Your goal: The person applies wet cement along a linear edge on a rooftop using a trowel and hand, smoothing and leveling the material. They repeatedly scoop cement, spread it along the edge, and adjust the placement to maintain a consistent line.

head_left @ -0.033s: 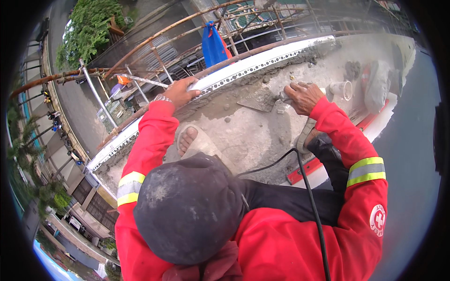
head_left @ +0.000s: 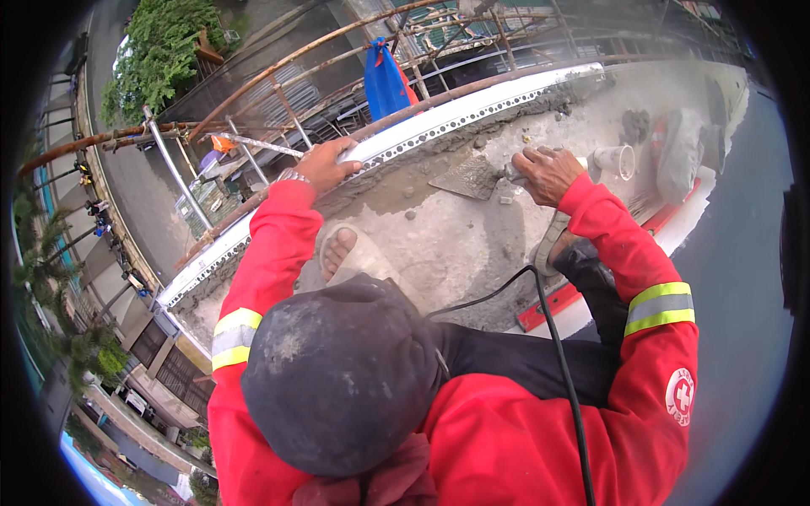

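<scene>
The person's left hand [head_left: 325,167] lies over the white perforated strip [head_left: 472,101], its fingers bent at the edge; whether it grips or only rests there, one cannot tell. It perhaps gives the leaning body some support. The right hand [head_left: 544,175] is closed around the handle of a trowel [head_left: 469,180], which is on the inner side of the strip, its blade low over the ledge [head_left: 447,253] and pointing leftward. This grip from behind probably keeps the fingers away from the grey mortar [head_left: 540,108] along the strip. A white cup [head_left: 620,162] is just beyond the right hand (close, maybe, for easy reach), with a plastic bag [head_left: 680,156] farther right.
</scene>
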A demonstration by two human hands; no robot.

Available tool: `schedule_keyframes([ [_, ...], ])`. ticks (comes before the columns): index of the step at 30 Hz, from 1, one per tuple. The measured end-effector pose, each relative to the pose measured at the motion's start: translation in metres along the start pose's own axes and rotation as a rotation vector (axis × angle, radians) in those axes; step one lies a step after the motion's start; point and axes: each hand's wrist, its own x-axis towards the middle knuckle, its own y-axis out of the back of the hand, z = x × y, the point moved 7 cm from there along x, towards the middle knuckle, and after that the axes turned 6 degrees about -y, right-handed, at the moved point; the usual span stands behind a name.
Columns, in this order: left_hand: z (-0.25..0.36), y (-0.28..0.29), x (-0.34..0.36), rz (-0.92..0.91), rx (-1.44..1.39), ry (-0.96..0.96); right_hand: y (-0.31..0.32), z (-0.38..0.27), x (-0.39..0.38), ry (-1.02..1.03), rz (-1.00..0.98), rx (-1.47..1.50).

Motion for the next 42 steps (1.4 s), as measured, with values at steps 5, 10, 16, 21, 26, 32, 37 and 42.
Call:
schedule_keyframes([
  [5,-0.003,0.001,0.007,0.003,0.015,-0.028,-0.002,-0.011,0.017,0.018,0.055,-0.016],
  [10,-0.004,0.001,0.007,-0.004,0.011,-0.040,0.001,-0.013,0.013,0.004,0.073,0.012],
  [16,-0.007,0.001,0.009,-0.011,0.031,0.010,0.000,-0.015,0.012,-0.035,0.047,-0.041],
  [21,-0.008,0.001,0.008,0.020,0.015,-0.019,0.002,-0.014,0.014,-0.030,0.049,-0.013],
  [26,-0.011,-0.001,0.010,-0.008,0.017,-0.012,0.000,-0.019,0.029,-0.034,0.049,0.010],
  [32,-0.009,0.000,0.009,-0.006,0.016,-0.003,0.012,-0.024,0.035,-0.016,0.089,0.067],
  [37,-0.009,0.000,0.009,-0.007,0.011,-0.001,0.026,-0.013,0.037,-0.075,0.003,0.177],
  [42,-0.011,-0.001,0.011,0.001,0.016,-0.022,0.028,-0.009,0.041,-0.074,-0.060,0.147],
])
